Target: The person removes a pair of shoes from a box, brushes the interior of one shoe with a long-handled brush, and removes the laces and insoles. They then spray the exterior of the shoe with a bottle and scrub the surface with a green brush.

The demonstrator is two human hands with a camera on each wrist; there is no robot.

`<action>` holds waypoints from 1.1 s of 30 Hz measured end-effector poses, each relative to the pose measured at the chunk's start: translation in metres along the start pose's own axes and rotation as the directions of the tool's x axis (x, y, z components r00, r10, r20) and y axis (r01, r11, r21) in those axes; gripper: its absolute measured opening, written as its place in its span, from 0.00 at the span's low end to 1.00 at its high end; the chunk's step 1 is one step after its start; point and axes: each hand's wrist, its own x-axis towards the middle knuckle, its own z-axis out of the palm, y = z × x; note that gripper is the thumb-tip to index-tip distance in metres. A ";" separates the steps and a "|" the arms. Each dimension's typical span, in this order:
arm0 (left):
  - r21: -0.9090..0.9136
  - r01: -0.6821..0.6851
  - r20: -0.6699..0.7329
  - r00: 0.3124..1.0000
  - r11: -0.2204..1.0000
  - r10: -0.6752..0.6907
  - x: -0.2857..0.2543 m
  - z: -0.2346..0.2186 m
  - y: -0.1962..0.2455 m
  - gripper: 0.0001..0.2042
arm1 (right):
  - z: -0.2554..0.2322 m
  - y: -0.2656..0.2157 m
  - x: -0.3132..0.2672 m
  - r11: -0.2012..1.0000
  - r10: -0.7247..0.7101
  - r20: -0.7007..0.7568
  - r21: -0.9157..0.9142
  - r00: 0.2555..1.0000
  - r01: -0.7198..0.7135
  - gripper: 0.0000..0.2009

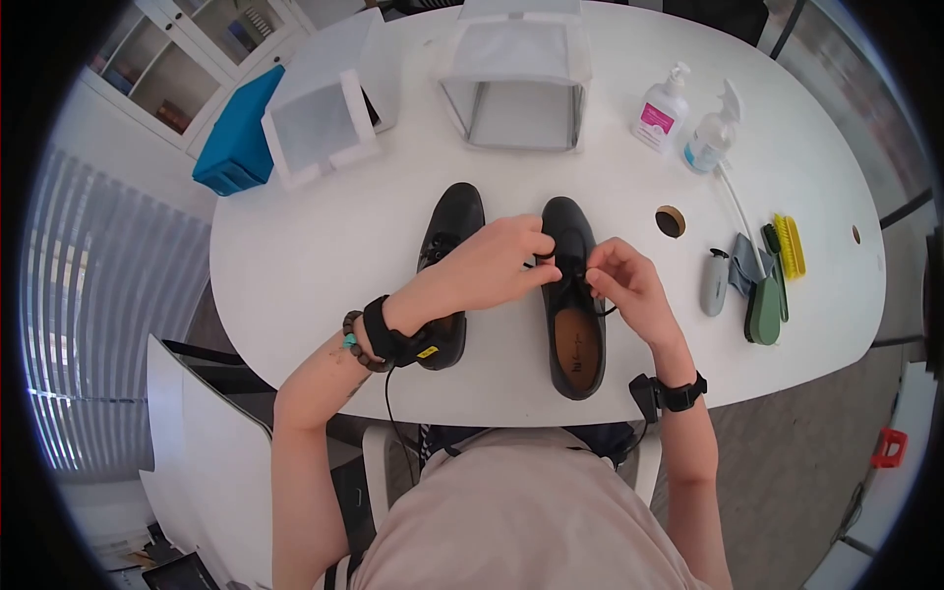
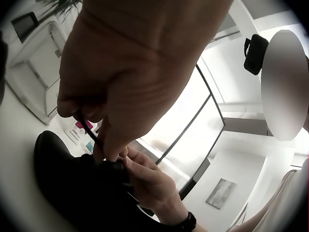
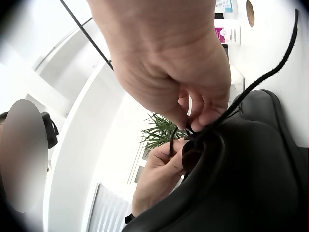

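Two black lace-up shoes lie on the white table, toes pointing away. Over the right-hand shoe (image 1: 576,339), the left hand (image 1: 503,258) pinches a black lace (image 2: 89,129) between thumb and fingers. From the other side, the right hand (image 1: 629,287) pinches lace at the same shoe's lacing, its fingertips close to the left hand's. A loose lace end (image 3: 270,73) stretches past the right hand in the right wrist view. The left-hand shoe (image 1: 454,208) stands partly beneath the left forearm, its lace tied in a bow.
On the right of the table (image 1: 629,385) lie a grey bottle (image 1: 715,283), a grey cloth (image 1: 744,264), a green brush (image 1: 764,313) and a yellow brush (image 1: 789,246). Two pump bottles stand behind, near a round hole (image 1: 670,221). White boxes and a blue box (image 1: 241,133) stand at the back.
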 end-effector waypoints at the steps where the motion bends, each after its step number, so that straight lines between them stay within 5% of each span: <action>1: -0.002 -0.004 0.006 1.000 1.000 0.004 0.000 0.001 -0.002 0.14 | -0.001 0.000 0.000 1.000 0.017 -0.001 0.005 1.000 -0.017 0.03; 4: 0.004 -0.203 -0.157 0.967 0.979 0.201 0.000 0.000 -0.005 0.13 | -0.001 -0.005 -0.002 0.999 0.052 -0.004 0.008 0.999 -0.052 0.04; 6: -0.387 0.054 0.033 0.998 0.921 -0.045 0.002 -0.006 -0.003 0.11 | -0.003 -0.004 -0.002 0.997 0.072 -0.004 0.008 0.997 -0.072 0.05; 9: -0.621 0.160 0.182 0.982 0.767 -0.057 0.002 0.005 -0.018 0.11 | -0.003 0.000 -0.002 0.998 0.013 0.032 0.060 0.999 -0.015 0.07; 16: -0.628 0.180 0.047 0.980 0.757 -0.194 0.004 -0.005 0.004 0.10 | -0.004 0.001 -0.002 0.998 0.041 0.029 0.050 0.999 -0.042 0.08; 18: 0.016 0.306 0.251 0.920 0.952 -0.300 0.004 -0.022 0.023 0.08 | -0.003 -0.001 -0.003 0.998 0.030 0.020 0.060 0.999 -0.031 0.09; 19: 0.017 0.305 0.251 0.921 0.952 -0.299 0.002 -0.015 0.016 0.08 | -0.003 -0.001 -0.002 0.999 -0.010 0.017 0.034 1.000 0.010 0.09; 20: 0.219 0.074 -0.072 0.996 0.973 -0.059 -0.003 -0.003 0.006 0.08 | -0.002 -0.002 -0.002 0.999 -0.049 0.015 0.010 0.999 0.049 0.09; 21: 0.468 -0.082 -0.319 0.913 0.880 0.255 -0.006 0.006 -0.004 0.10 | -0.001 -0.003 -0.002 0.999 -0.049 0.014 0.011 0.999 0.049 0.09; 22: 0.468 -0.084 -0.317 0.913 0.880 0.256 -0.006 0.005 0.002 0.10 | 0.000 -0.006 -0.002 0.998 -0.062 0.009 -0.003 0.998 0.062 0.10; 24: 0.061 -0.160 -0.136 0.977 0.985 0.167 -0.001 0.002 0.016 0.10 | 0.000 -0.008 -0.001 0.997 -0.076 0.003 -0.017 0.997 0.076 0.10; 27: -0.110 -0.147 -0.129 0.983 0.983 0.133 0.006 0.019 0.018 0.09 | 0.001 -0.008 0.001 0.995 -0.096 0.001 -0.038 0.995 0.096 0.11; 33: -0.133 -0.066 -0.024 0.998 0.989 0.063 0.017 0.023 0.013 0.06 | 0.005 -0.004 -0.001 0.986 -0.164 -0.049 -0.021 0.985 0.163 0.12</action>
